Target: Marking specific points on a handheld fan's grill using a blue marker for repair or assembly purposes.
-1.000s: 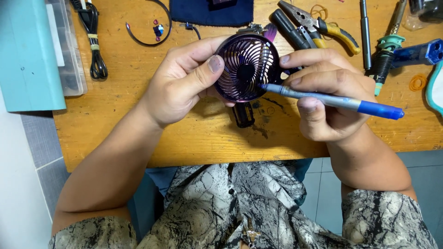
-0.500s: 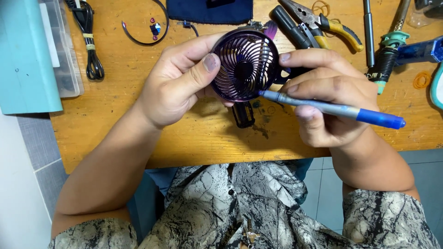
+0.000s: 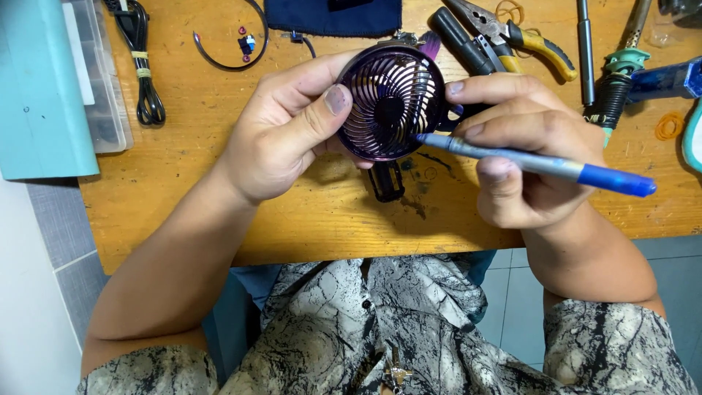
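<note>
A person's left hand [image 3: 281, 139] grips a small purple handheld fan [image 3: 393, 102] by its rim, thumb pressed on the grille, while the right hand [image 3: 530, 157], closed around a blue-tipped screwdriver [image 3: 537, 164], has slid the tool's tip inward along the grille's lower edge over the past second, suggesting prying at the cover. Beyond the fingers on the scuffed wooden desk [image 3: 292, 219] lie pliers [image 3: 512, 33], a black cable [image 3: 142, 62] and a dark pouch [image 3: 333, 14]; grey floor tiles show below.
</note>
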